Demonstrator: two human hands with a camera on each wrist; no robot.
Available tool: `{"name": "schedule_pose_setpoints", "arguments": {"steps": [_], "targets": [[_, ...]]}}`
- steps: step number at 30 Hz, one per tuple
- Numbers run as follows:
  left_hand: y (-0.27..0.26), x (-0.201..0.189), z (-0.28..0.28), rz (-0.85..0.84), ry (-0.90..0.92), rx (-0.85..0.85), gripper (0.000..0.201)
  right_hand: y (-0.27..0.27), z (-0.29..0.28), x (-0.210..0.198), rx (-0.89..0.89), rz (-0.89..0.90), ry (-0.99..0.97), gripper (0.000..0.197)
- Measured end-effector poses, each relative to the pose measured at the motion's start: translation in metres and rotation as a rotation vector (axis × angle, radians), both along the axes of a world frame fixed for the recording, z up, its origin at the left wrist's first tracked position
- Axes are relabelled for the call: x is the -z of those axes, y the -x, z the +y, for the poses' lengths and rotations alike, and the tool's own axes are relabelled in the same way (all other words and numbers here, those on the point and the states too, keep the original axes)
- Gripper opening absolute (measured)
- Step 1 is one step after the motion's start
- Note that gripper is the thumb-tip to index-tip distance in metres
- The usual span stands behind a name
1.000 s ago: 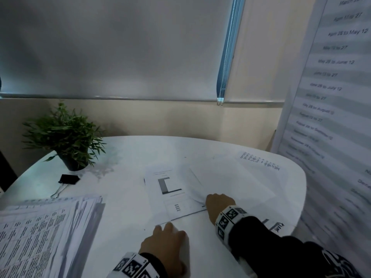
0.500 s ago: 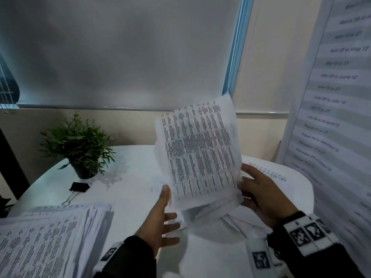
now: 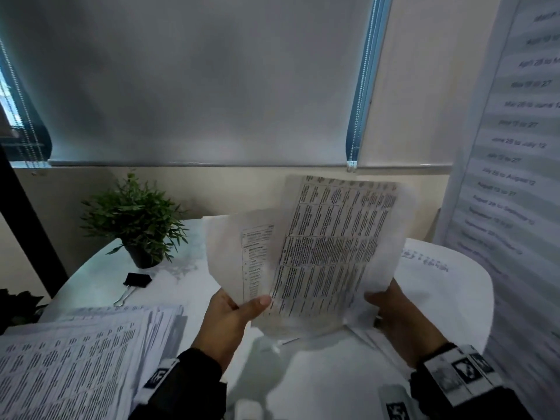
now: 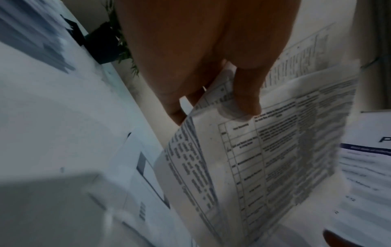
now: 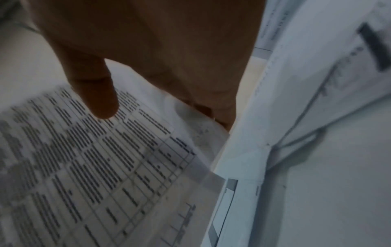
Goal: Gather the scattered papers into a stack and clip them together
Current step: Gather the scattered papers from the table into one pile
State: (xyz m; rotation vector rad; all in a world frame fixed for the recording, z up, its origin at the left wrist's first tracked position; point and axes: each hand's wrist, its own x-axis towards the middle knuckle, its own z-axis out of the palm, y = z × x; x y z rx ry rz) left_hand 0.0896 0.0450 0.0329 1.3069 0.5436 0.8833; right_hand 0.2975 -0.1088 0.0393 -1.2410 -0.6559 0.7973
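- Paper is what fills both our hands: a few printed sheets [image 3: 321, 253] held upright over the table [image 3: 303, 374], their lower edges near its top, which we judge is for squaring them.
- Our left hand [image 3: 227, 319] pinches the sheets at their 7 o'clock corner, thumb in front and fingers behind; the left wrist view shows the thumb [image 4: 245, 93] pressed on the print.
- Our right hand [image 3: 400, 325] grips the 5 o'clock corner, its thumb [image 5: 95, 93] lying on the printed face and its fingers curled behind.
- The sheets are fanned, not flush: 1 leans toward 11 o'clock, the other toward 1 o'clock. A grip at each bottom corner lets us slide them into line.
- More loose sheets [image 3: 430, 268] lie flat on the table at 3 o'clock, under and beyond the right hand, so gathering is not finished.
- A thick stack [image 3: 75, 359] sits at 8 o'clock; we guess the held sheets belong on it.
- The clip [image 3: 136, 280] rests at 10 o'clock, untouched, just in front of the plant [image 3: 136, 219], well apart from both hands.
- Risk, as we judge it: thin sheets pinched only at the corners may flop or slip.
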Motion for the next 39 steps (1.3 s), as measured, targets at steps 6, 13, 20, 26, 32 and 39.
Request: {"name": "schedule_pose_setpoints", "arguments": {"steps": [6,13,20,26,32,39], "targets": [[0.004,0.001,0.003,0.051,-0.016,-0.015,0.065,0.006,0.013,-0.003,0.031,-0.200,-0.055,0.056],[0.016,0.031,-0.005,0.152,-0.102,-0.161,0.030,0.016,0.008,0.033,0.002,-0.255,0.135,0.047],[0.016,0.032,0.000,0.176,-0.085,-0.196,0.028,-0.013,0.010,0.020,-0.052,-0.507,0.338,0.054],[0.018,0.039,0.006,0.311,-0.138,-0.240,0.026,-0.068,-0.001,0.040,-0.222,-1.169,1.301,0.094],[0.016,0.050,0.010,0.361,-0.104,-0.267,0.032,-0.065,-0.003,0.049,-0.158,-1.348,1.275,0.063],[0.022,0.046,0.005,0.303,-0.027,-0.254,0.028,-0.048,-0.008,0.018,0.242,-1.406,0.944,0.024]]}}
